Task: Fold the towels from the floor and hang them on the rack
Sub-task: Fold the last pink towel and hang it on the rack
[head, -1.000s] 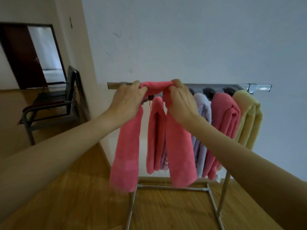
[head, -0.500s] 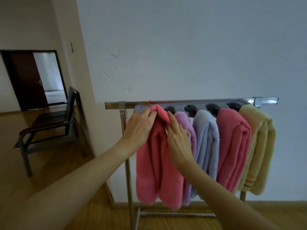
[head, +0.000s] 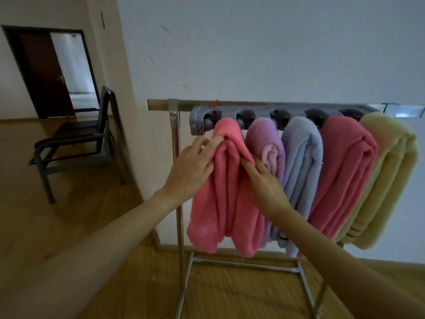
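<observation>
A folded pink towel (head: 226,203) hangs from the leftmost slot of the grey holder (head: 264,112) on the metal rack (head: 176,146). My left hand (head: 192,169) lies against its left side, fingertips tucked into the fold near the top. My right hand (head: 264,183) touches its right side with fairly straight fingers under the towel's edge. To the right hang a purple towel (head: 266,141), a light blue towel (head: 301,162), another pink towel (head: 345,166) and a yellow towel (head: 388,171).
The rack stands against a white wall (head: 276,54) on a wooden floor (head: 69,203). A dark metal chair (head: 76,143) is at the left beside the wall corner. An open doorway (head: 69,70) lies behind it.
The pink towel went from being held over the rack bar into the leftmost slot. Both hands slid down from its top to its sides. The view pulled back and up.
</observation>
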Available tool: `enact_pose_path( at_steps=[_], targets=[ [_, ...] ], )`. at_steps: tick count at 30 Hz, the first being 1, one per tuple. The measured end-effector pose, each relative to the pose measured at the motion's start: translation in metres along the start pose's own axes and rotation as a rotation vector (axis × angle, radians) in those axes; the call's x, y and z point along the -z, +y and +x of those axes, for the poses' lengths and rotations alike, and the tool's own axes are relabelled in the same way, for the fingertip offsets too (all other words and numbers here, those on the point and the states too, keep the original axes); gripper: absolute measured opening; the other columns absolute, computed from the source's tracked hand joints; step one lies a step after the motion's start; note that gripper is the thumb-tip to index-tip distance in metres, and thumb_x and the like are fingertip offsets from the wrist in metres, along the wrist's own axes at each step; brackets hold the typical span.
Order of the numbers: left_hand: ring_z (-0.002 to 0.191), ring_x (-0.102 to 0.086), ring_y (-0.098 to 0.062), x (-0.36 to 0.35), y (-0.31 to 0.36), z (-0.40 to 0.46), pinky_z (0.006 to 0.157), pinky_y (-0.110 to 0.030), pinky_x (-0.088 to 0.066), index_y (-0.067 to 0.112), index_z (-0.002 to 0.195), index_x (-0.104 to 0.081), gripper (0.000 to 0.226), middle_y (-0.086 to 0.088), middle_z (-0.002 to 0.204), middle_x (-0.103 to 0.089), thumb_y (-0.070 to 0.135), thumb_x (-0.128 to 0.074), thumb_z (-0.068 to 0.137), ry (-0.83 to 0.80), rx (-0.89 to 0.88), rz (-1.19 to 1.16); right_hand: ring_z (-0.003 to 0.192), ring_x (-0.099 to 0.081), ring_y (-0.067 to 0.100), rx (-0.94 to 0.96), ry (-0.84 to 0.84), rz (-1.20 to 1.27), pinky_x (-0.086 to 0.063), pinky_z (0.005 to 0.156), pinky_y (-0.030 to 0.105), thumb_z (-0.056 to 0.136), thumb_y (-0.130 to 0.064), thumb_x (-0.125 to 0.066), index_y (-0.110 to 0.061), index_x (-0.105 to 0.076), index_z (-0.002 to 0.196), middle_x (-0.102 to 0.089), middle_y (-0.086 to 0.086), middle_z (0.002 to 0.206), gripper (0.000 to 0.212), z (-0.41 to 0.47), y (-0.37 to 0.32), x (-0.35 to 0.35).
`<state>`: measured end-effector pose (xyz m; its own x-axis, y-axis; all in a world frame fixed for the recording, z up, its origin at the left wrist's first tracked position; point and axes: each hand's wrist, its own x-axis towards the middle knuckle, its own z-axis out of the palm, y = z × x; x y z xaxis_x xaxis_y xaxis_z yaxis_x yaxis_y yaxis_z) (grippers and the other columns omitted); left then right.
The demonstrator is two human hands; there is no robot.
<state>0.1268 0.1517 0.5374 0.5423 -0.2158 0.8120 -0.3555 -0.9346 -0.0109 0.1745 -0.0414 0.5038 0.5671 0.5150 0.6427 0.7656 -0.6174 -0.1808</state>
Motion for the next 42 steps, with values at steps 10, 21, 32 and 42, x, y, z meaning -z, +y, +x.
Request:
enact_pose_path(
  at_steps=[10, 21, 32, 42],
  targets=[
    [0.073, -0.059, -0.009, -0.050, 0.001, -0.085, 0.064, -0.030, -0.052, 0.011, 0.106, -0.056, 0.030, 0.001, 0.089, -0.061, 0.024, -0.068, 0.082, -0.097, 0.582, -0.311, 0.102, -0.047, -0.005, -0.159, 0.225, 0.429, -0.041, 0.078, 0.002, 0.094, -0.014, -0.055, -0.022, -0.013, 0.149, -0.038, -0.012, 0.140, 0.069, -0.030, -0.001, -0.024],
    [0.066, -0.060, -0.018, -0.076, -0.020, -0.096, 0.054, -0.024, -0.046, 0.006, 0.089, -0.059, 0.024, -0.005, 0.082, -0.064, 0.029, -0.065, 0.087, -0.097, 0.786, -0.192, 0.065, -0.045, 0.020, -0.236, 0.225, 0.133, -0.040, 0.054, 0.036, 0.081, -0.007, -0.059, -0.012, -0.038, 0.081, -0.044, 0.000, 0.087, 0.021, -0.049, 0.002, -0.050],
    [0.095, -0.059, -0.012, -0.095, 0.045, -0.099, 0.075, -0.029, -0.052, 0.018, 0.113, -0.052, 0.070, 0.007, 0.104, -0.059, 0.064, -0.069, 0.063, -0.181, 0.733, -0.511, 0.055, -0.047, 0.023, -0.173, 0.157, 0.158, -0.036, 0.050, 0.032, 0.083, 0.001, -0.053, -0.010, -0.037, 0.090, -0.049, 0.003, 0.069, 0.021, -0.058, 0.017, -0.042],
    [0.078, -0.060, -0.025, -0.096, 0.012, -0.104, 0.057, -0.023, -0.048, 0.003, 0.103, -0.055, 0.029, -0.010, 0.094, -0.060, 0.014, -0.069, 0.081, -0.015, 0.836, -0.227, 0.046, -0.035, 0.009, -0.306, 0.096, 0.310, -0.033, 0.044, 0.023, 0.083, -0.002, -0.053, -0.012, -0.038, 0.070, -0.038, -0.006, 0.053, 0.021, -0.073, -0.012, -0.038]
  ],
)
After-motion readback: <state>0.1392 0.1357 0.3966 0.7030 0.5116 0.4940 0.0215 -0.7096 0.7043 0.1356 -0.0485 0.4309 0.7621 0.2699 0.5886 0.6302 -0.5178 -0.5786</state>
